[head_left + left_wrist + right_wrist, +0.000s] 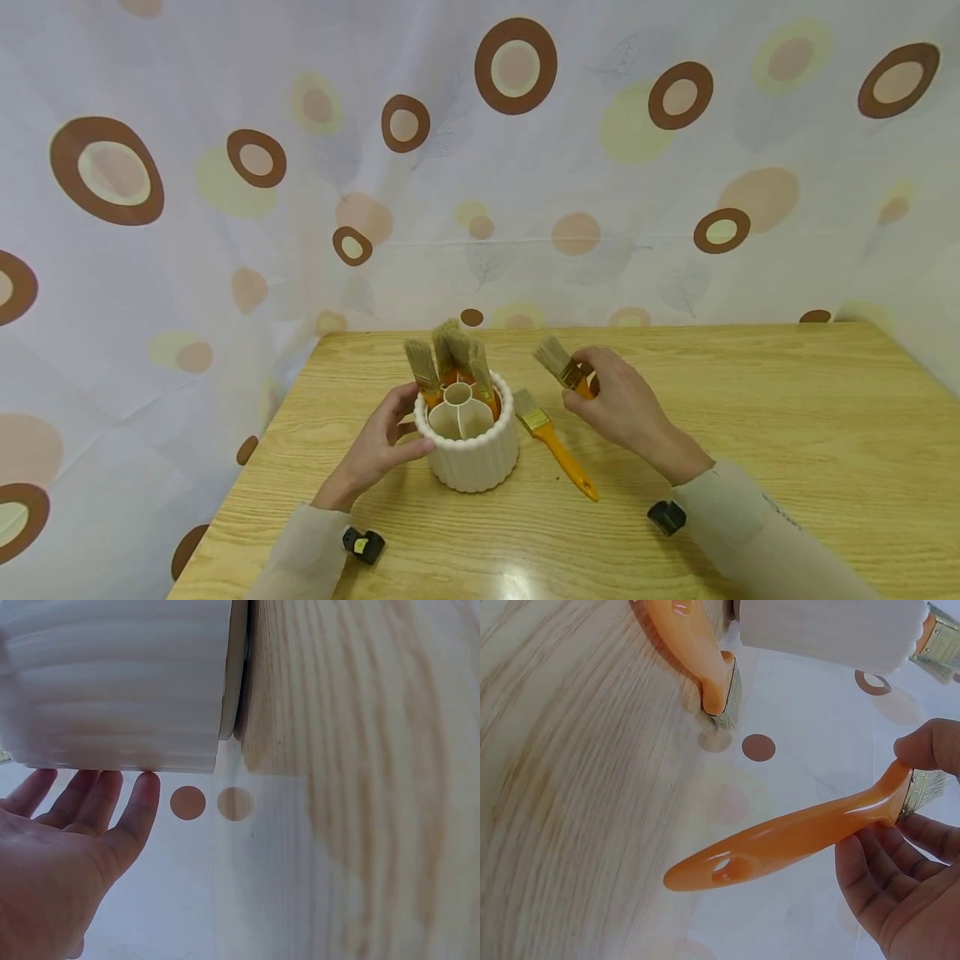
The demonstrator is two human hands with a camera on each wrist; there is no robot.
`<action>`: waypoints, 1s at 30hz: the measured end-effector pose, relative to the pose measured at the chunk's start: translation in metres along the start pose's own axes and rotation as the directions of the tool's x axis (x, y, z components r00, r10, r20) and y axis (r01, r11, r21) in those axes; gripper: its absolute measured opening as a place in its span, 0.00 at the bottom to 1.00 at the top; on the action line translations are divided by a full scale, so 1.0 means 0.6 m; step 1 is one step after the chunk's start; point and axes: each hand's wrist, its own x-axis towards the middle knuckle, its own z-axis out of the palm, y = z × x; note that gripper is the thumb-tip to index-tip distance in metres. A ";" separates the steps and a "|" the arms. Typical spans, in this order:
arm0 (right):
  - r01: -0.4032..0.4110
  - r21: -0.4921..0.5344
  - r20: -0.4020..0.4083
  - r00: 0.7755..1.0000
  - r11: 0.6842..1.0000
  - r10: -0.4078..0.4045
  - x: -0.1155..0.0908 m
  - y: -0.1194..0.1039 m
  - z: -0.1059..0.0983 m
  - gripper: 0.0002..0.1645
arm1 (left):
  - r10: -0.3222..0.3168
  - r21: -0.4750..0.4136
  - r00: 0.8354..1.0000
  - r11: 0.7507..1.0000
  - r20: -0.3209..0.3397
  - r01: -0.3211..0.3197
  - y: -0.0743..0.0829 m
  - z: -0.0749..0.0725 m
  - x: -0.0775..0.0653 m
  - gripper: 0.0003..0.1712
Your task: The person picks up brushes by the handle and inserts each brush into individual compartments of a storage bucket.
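A white ribbed pot (472,454) with a scalloped rim and inner compartments stands upright on the table, several paintbrushes (453,350) in it bristles up. My left hand (378,437) holds the pot's left side, thumb by the front rim; in the left wrist view the fingertips (146,784) touch its wall. To the right of the pot, my right hand (618,400) pinches a paintbrush (795,836) near its ferrule, bristles pointing up and left, the orange handle raised off the table. Another paintbrush (558,454) lies flat between the pot and my right hand.
The wooden table (787,433) extends to both sides. Behind it and at its sides hangs a pale curtain (450,183) with brown, peach and yellow spots. A black wrist device sits at each sleeve.
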 end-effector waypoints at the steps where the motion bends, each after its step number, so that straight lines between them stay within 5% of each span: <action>1: 0.004 0.000 -0.004 1.000 1.000 -0.004 0.000 -0.001 0.000 0.26 | 0.000 -0.005 1.000 1.000 0.000 0.000 0.000 0.000 0.000 0.40; 30: 0.015 0.092 -0.072 0.997 0.996 -0.008 -0.003 -0.022 0.001 0.26 | -0.014 -0.004 1.000 1.000 -0.007 0.014 0.000 0.000 -0.001 0.42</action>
